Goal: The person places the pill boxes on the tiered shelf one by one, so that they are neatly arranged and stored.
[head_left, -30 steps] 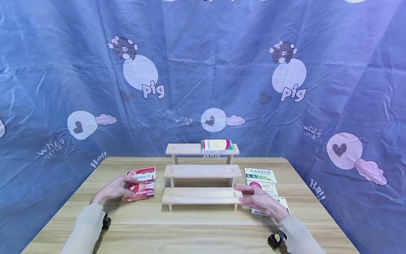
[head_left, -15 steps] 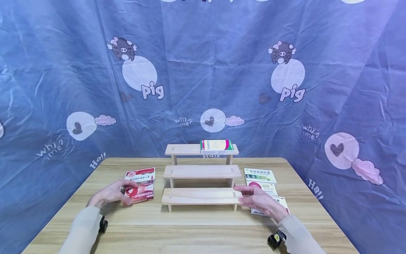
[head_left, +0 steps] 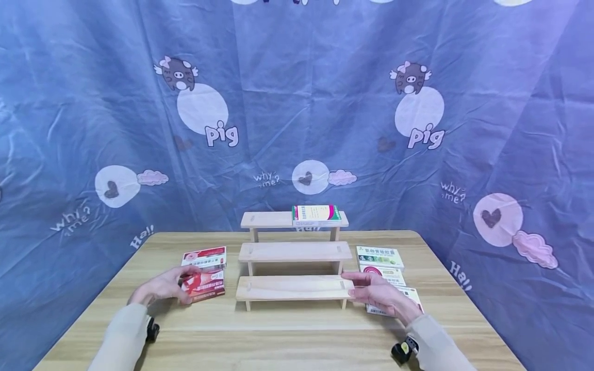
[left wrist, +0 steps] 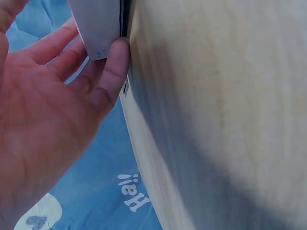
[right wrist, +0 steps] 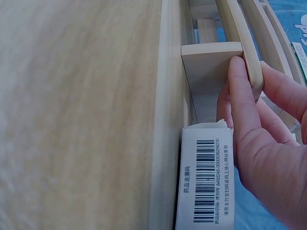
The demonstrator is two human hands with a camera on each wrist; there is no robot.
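On the left of the table, my left hand (head_left: 160, 287) grips the left end of a red medicine box (head_left: 206, 285), thumb at the near side and fingers at the far side. The left wrist view shows the pale end of that box (left wrist: 98, 28) between the fingers. Just behind it lies another red and white medicine box (head_left: 206, 256). My right hand (head_left: 382, 294) pinches the right end of the lowest step of a three-tier wooden stand (head_left: 292, 286). In the right wrist view, thumb and fingers sit on either side of that board (right wrist: 253, 76).
A green and white medicine box (head_left: 316, 213) lies on the top step. To the right of the stand are three boxes in a column: a green one (head_left: 379, 256), one with a red round mark (head_left: 385, 274), and a white barcoded one (right wrist: 206, 177) beneath my right hand. Blue cloth (head_left: 278, 103) hangs behind.
My left hand has moved from over the red box to its left end. The box has turned slightly, its left end coming nearer. My right hand keeps its hold on the step.
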